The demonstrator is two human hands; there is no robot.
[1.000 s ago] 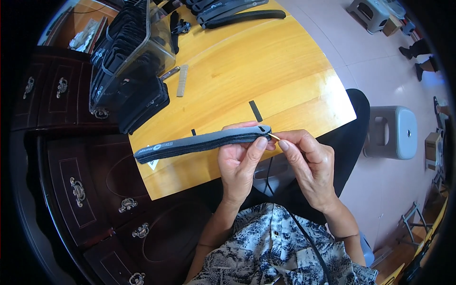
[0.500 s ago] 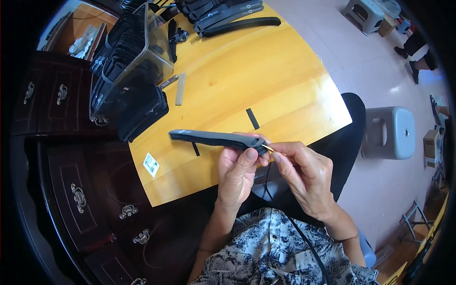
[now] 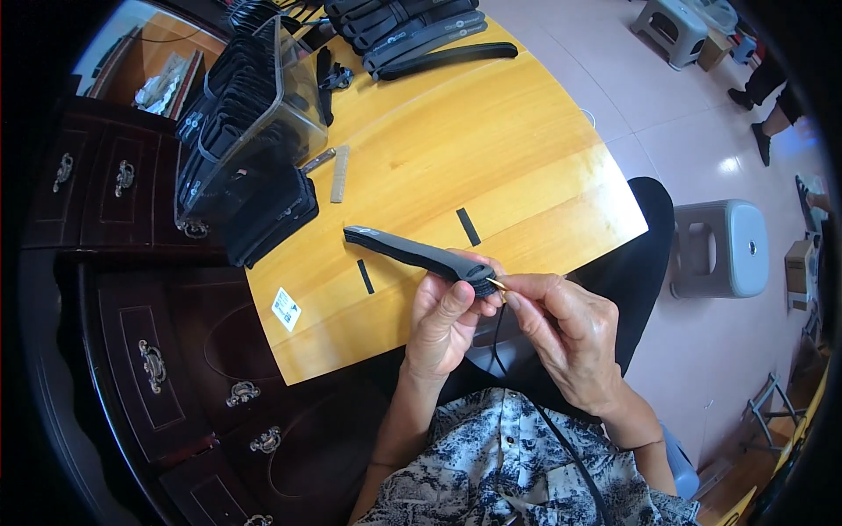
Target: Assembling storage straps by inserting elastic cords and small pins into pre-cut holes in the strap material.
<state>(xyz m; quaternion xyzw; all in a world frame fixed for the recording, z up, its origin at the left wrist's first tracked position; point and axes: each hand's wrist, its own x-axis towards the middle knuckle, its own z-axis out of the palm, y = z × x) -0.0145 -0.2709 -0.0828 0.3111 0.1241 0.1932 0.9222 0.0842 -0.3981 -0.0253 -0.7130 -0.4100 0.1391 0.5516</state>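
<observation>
My left hand [image 3: 441, 326] is closed round the near end of a stack of long grey-and-black padded strips [image 3: 408, 249], held over the table's near edge. The strips' far end points left and away from me, above the tabletop. A hole shows in the top strip's rounded end. At that end, my right hand [image 3: 570, 329] pinches a thin, gold-coloured pointed piece [image 3: 497, 284] between thumb and forefinger, its tip against the strips. From beneath my fingers a black cord [image 3: 497, 346] hangs down towards my lap; whether it joins the gold piece is hidden.
On the yellow wooden table [image 3: 526, 149] stand a clear bin [image 3: 289, 118] packed with black strips and, farther back, a pile of similar strips [image 3: 412, 35]. A short ruler-like strip [image 3: 340, 175] lies by the bin. Dark drawers [image 3: 140, 324] flank the left; a grey stool [image 3: 719, 250] stands right.
The strips have turned in my left hand, their far end now farther from me and to the right. My right hand keeps the gold piece at the near end. The view has shifted slightly.
</observation>
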